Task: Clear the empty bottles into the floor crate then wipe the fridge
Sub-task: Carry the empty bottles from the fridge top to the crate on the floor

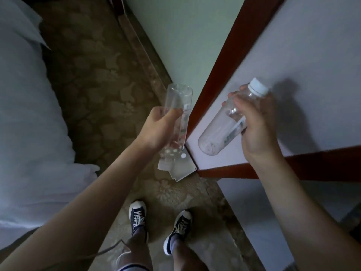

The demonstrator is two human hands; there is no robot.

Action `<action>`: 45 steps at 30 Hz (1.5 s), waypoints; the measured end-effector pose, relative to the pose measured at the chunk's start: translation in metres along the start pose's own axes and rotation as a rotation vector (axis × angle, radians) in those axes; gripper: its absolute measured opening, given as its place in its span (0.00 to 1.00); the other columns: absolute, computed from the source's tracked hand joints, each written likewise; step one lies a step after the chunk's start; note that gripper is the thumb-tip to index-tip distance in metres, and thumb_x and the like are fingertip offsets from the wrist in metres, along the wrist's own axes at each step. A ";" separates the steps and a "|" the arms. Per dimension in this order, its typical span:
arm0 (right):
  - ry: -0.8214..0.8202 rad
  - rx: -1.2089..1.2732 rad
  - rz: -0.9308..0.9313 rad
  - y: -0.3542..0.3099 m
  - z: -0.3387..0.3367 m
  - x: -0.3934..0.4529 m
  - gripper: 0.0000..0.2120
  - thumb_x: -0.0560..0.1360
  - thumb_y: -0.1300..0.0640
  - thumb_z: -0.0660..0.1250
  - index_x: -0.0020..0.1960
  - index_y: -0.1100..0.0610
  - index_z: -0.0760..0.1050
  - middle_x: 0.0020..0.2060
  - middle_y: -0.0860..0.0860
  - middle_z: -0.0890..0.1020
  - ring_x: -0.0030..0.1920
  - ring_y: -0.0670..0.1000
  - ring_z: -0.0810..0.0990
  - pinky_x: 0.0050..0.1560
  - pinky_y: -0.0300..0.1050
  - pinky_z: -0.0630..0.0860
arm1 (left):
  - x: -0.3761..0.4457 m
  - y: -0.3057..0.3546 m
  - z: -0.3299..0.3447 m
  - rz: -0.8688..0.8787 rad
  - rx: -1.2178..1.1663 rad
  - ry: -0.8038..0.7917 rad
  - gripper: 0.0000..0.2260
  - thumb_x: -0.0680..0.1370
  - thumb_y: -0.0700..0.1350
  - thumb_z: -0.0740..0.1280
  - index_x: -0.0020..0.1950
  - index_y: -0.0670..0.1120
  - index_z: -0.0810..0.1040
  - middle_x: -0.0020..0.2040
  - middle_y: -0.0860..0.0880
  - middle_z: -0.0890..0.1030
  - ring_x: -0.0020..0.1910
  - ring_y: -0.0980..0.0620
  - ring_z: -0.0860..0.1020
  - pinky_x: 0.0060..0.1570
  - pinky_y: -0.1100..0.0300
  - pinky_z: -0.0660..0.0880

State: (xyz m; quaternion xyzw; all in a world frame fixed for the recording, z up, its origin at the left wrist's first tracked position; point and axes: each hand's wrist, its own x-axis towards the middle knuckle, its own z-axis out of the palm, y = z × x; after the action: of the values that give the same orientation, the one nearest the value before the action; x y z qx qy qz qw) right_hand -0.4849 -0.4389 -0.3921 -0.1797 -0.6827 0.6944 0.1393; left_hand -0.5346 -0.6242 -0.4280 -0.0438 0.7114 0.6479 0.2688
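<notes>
My left hand (156, 128) grips a clear empty plastic bottle (178, 100) around its middle, held upside down with its base pointing up and its cap end low over the carpet. My right hand (256, 130) grips a second clear empty bottle (218, 132) with a white cap (258, 87), tilted above the white top (304, 61) of a unit with a red-brown wooden edge. No crate is in view. I cannot tell which surface belongs to the fridge.
A bed with white bedding (25, 124) fills the left side. Patterned carpet (93, 79) runs between the bed and the white unit. A pale wall (179, 36) rises behind. A small white plastic piece (181, 171) lies at the unit's corner. My shoes (137, 214) stand below.
</notes>
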 end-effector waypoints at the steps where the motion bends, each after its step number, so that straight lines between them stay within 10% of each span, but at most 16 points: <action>1: -0.018 -0.015 0.024 0.021 0.000 0.008 0.15 0.69 0.50 0.71 0.53 0.51 0.73 0.49 0.54 0.78 0.52 0.56 0.78 0.56 0.57 0.76 | 0.014 -0.017 0.001 -0.049 -0.006 0.012 0.17 0.77 0.51 0.62 0.46 0.36 0.75 0.41 0.39 0.76 0.37 0.43 0.77 0.31 0.54 0.76; 7: -0.071 -0.081 0.147 0.171 -0.007 0.035 0.08 0.74 0.49 0.68 0.48 0.35 0.78 0.50 0.42 0.79 0.57 0.47 0.77 0.64 0.53 0.72 | 0.094 -0.156 0.015 -0.344 -0.115 0.030 0.15 0.78 0.49 0.62 0.54 0.38 0.76 0.48 0.40 0.79 0.40 0.45 0.81 0.35 0.53 0.80; 11: -0.056 -0.076 0.265 0.287 -0.015 0.037 0.13 0.73 0.49 0.70 0.57 0.41 0.78 0.56 0.45 0.80 0.62 0.49 0.77 0.63 0.47 0.73 | 0.135 -0.265 0.030 -0.620 -0.226 0.075 0.16 0.78 0.53 0.68 0.62 0.48 0.73 0.52 0.44 0.83 0.46 0.45 0.84 0.44 0.49 0.82; 16: 0.001 -0.117 0.389 0.430 -0.022 0.019 0.14 0.72 0.49 0.71 0.57 0.41 0.80 0.61 0.51 0.81 0.63 0.53 0.79 0.66 0.61 0.74 | 0.176 -0.387 0.048 -0.912 -0.421 0.042 0.15 0.78 0.53 0.65 0.57 0.43 0.78 0.40 0.45 0.83 0.30 0.49 0.81 0.33 0.57 0.78; 19: 0.043 -0.154 0.423 0.506 -0.027 0.009 0.16 0.72 0.52 0.71 0.60 0.47 0.79 0.59 0.52 0.82 0.62 0.53 0.80 0.66 0.62 0.74 | 0.200 -0.448 0.062 -1.019 -0.514 0.054 0.13 0.77 0.49 0.63 0.55 0.42 0.76 0.41 0.43 0.80 0.34 0.47 0.78 0.48 0.50 0.78; 25: 0.062 -0.274 0.392 0.631 -0.041 -0.008 0.15 0.76 0.60 0.71 0.63 0.53 0.78 0.55 0.45 0.84 0.58 0.46 0.82 0.60 0.52 0.78 | 0.243 -0.535 0.090 -1.077 -0.644 0.106 0.09 0.82 0.48 0.62 0.50 0.43 0.74 0.39 0.44 0.77 0.33 0.49 0.75 0.31 0.59 0.77; 29: 0.112 -0.283 0.406 0.693 -0.048 -0.002 0.16 0.75 0.61 0.72 0.61 0.51 0.78 0.54 0.49 0.85 0.57 0.48 0.82 0.60 0.51 0.78 | 0.265 -0.563 0.109 -1.077 -0.754 0.160 0.11 0.82 0.49 0.63 0.43 0.45 0.72 0.39 0.45 0.78 0.38 0.48 0.77 0.47 0.53 0.78; 37: 0.151 -0.255 0.521 0.742 -0.055 0.013 0.16 0.75 0.67 0.70 0.61 0.54 0.78 0.55 0.52 0.84 0.56 0.49 0.82 0.55 0.45 0.79 | 0.297 -0.597 0.133 -1.031 -0.918 0.259 0.09 0.82 0.48 0.64 0.49 0.43 0.72 0.51 0.39 0.77 0.57 0.42 0.80 0.41 0.54 0.81; 45: 0.142 -0.222 0.577 0.751 -0.047 0.021 0.19 0.75 0.70 0.68 0.56 0.47 0.77 0.52 0.47 0.84 0.52 0.44 0.82 0.49 0.39 0.78 | 0.301 -0.610 0.133 -0.977 -1.032 0.293 0.11 0.81 0.48 0.65 0.55 0.40 0.77 0.52 0.39 0.81 0.49 0.43 0.81 0.47 0.52 0.81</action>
State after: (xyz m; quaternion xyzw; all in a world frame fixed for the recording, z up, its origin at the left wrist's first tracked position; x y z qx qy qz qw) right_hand -0.4437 -0.4096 -1.1435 -0.4279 -0.6638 0.6123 -0.0367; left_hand -0.4976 -0.5081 -1.1102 -0.5641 0.2431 0.6946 0.3746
